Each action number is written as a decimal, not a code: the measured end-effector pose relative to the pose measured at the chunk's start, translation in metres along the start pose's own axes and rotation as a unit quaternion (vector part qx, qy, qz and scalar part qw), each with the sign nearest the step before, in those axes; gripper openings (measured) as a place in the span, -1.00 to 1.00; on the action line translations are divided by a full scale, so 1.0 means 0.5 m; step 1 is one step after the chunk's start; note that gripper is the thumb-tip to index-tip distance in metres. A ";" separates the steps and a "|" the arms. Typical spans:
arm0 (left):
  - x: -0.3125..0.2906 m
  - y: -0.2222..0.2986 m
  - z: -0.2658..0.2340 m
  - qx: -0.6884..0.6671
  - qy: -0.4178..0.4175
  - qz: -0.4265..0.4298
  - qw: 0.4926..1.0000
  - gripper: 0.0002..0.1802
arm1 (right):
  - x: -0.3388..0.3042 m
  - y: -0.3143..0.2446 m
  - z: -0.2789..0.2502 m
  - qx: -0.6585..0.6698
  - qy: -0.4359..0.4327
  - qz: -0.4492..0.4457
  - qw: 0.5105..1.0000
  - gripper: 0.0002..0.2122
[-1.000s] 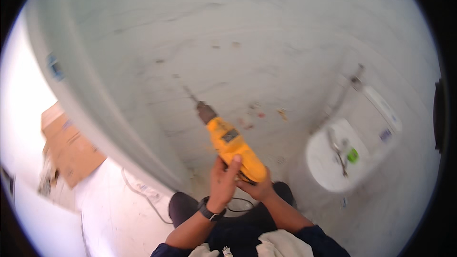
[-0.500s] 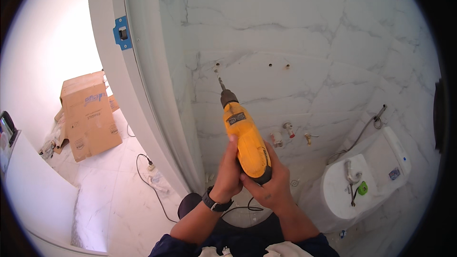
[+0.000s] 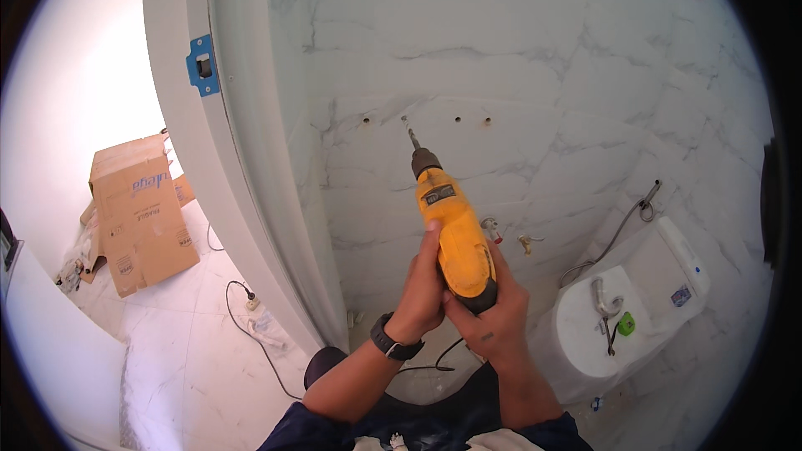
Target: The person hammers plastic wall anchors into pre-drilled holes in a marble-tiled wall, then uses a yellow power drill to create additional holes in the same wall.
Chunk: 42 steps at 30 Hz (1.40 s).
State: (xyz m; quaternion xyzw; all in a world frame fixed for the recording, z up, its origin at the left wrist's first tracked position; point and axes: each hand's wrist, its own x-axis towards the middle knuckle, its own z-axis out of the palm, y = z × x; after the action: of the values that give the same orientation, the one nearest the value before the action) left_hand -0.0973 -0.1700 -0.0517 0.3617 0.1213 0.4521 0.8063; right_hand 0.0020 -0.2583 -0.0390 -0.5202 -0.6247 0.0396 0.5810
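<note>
A yellow corded power drill (image 3: 461,242) points up at the marble-look wall (image 3: 501,50), gripped by both my hands. My left hand (image 3: 420,288) wraps its left side, and my right hand (image 3: 499,313) closes round its rear; the trigger is hidden. From the black chuck (image 3: 424,161) a drill bit (image 3: 412,135) extends, its tip at or very near the wall, right of a drilled hole (image 3: 366,120). Whether the tip has entered the tile I cannot tell. Two more holes, one of them here (image 3: 458,119), lie farther right at about the same height.
A white toilet (image 3: 576,342) stands at the right, bearing a metal pipe fitting (image 3: 607,299) and a green tape measure (image 3: 626,323). Valves (image 3: 526,242) jut from the wall. At left are the door frame (image 3: 242,167), a cardboard box (image 3: 144,217) and a power cord (image 3: 238,317).
The drill and both hands have moved right; the bit's tip has gone from just below the left hole to a spot right of it. The view has shifted slightly.
</note>
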 end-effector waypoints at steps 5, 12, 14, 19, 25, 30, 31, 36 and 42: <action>-0.008 0.003 0.004 -0.025 0.002 0.004 1.000 -0.29 | -0.005 0.001 0.004 -0.010 -0.008 0.025 1.000 -0.19; -0.012 -0.007 0.008 -0.021 -0.011 0.005 1.000 -0.28 | -0.015 0.005 -0.005 0.001 0.005 0.006 1.000 -0.20; -0.008 -0.003 0.009 -0.025 -0.016 0.007 1.000 -0.28 | -0.011 0.002 -0.007 -0.006 -0.001 -0.002 1.000 -0.22; -0.015 0.009 0.011 -0.013 -0.012 0.006 1.000 -0.25 | -0.004 -0.013 -0.011 -0.020 0.000 -0.010 1.000 -0.22; -0.035 -0.012 -0.003 0.172 0.076 0.249 0.950 -0.06 | -0.005 -0.034 -0.027 -0.044 -0.001 -0.019 0.999 -0.19; -0.062 -0.008 0.037 0.384 0.041 0.511 0.768 -0.14 | 0.014 -0.032 -0.052 -0.051 -0.036 -0.020 0.998 -0.23; -0.069 -0.002 0.052 0.428 0.042 0.521 0.738 -0.19 | 0.018 -0.032 -0.056 -0.054 -0.045 -0.028 0.997 -0.24; -0.069 0.039 0.118 0.501 0.013 0.515 0.696 -0.58 | 0.028 -0.036 -0.066 -0.063 -0.041 -0.050 0.996 -0.31; -0.058 0.054 0.125 0.505 0.033 0.507 0.697 -0.75 | 0.028 -0.047 -0.077 -0.096 -0.072 0.020 0.993 -0.36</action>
State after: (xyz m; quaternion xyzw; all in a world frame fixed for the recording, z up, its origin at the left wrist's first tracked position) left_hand -0.0985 -0.2144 0.0074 0.7063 0.1563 0.6748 0.1462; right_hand 0.0202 -0.2805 -0.0015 -0.5817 -0.6553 0.0286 0.4811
